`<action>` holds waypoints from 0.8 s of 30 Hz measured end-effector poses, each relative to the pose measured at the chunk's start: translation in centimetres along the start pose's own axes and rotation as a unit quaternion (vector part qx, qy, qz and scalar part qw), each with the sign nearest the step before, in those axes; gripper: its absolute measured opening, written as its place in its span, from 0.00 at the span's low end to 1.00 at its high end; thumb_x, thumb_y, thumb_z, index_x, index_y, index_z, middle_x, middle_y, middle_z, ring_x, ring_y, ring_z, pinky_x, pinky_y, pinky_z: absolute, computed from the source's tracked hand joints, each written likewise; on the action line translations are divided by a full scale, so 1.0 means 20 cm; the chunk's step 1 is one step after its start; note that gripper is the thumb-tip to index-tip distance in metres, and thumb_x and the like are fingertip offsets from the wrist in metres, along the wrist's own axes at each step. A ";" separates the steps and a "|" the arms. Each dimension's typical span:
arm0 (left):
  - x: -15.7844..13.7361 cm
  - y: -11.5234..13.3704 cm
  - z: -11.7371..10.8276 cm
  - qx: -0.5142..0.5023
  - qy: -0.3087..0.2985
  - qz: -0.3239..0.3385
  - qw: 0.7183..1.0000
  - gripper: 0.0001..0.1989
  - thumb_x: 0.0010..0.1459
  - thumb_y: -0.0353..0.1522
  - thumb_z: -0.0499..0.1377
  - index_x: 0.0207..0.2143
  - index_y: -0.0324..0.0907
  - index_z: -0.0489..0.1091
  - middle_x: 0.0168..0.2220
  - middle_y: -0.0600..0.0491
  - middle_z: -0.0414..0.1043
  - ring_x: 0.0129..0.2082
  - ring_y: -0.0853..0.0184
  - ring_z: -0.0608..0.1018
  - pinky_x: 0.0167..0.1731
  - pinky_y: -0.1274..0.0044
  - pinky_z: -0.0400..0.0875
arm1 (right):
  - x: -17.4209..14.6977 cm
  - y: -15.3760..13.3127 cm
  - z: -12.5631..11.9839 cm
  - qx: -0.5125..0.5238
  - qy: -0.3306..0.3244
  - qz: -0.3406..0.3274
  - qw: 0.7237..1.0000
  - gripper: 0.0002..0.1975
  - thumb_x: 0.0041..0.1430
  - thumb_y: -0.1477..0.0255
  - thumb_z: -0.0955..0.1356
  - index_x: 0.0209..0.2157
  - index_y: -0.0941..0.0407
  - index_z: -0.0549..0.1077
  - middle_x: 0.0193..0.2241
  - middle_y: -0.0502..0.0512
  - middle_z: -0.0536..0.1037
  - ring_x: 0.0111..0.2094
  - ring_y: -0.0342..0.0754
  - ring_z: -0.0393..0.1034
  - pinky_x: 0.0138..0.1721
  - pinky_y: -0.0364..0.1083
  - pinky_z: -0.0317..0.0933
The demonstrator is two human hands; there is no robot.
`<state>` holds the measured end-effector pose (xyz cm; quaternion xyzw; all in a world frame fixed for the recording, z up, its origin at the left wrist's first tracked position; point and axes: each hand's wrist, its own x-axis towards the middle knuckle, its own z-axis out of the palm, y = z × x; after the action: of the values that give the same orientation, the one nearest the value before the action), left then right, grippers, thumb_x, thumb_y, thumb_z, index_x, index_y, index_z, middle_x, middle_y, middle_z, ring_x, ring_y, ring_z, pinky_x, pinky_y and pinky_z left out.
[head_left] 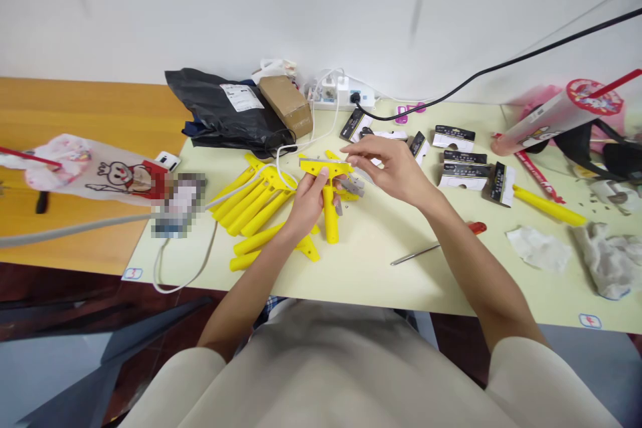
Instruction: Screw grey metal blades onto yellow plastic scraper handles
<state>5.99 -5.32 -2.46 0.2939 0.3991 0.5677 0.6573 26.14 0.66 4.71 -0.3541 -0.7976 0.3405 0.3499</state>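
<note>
My left hand (311, 199) is closed around the head of a yellow scraper (331, 217), thumb on top, with its handle pointing toward me. A thin metal blade lies along the scraper's far edge. At the right end of that edge, my right hand (384, 164) has thumb and fingertips pinched together; anything between them is too small to make out. Several more yellow scrapers (255, 204) lie bunched to the left of my left hand. Loose grey metal blades (355, 185) are partly hidden behind the held scraper. A screwdriver (418, 253) with a red handle lies below my right forearm.
Black-and-white packaging cards (464, 170) lie at the right, near another yellow handle (549, 206). Crumpled white tissue (539, 249) is beyond them. Behind are a black plastic bag (225, 114), a cardboard box (287, 105) and a power strip (336, 93). White cable crosses the left side; drink cups stand on both sides.
</note>
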 end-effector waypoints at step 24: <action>0.03 0.08 -0.04 0.011 0.043 0.087 0.995 0.19 0.69 0.48 0.71 0.45 0.42 0.76 0.46 0.41 0.86 0.46 0.59 0.85 0.33 0.75 0.77 | 0.04 0.40 0.03 -0.173 -0.201 0.120 0.957 0.06 0.59 0.81 0.72 0.34 0.56 0.82 0.37 0.56 0.88 0.38 0.51 0.79 0.43 0.47 0.62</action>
<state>4.47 -4.51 -1.73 0.3102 0.4057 0.6304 0.5846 27.95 5.29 -1.74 -0.4264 -0.8499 0.3011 0.0718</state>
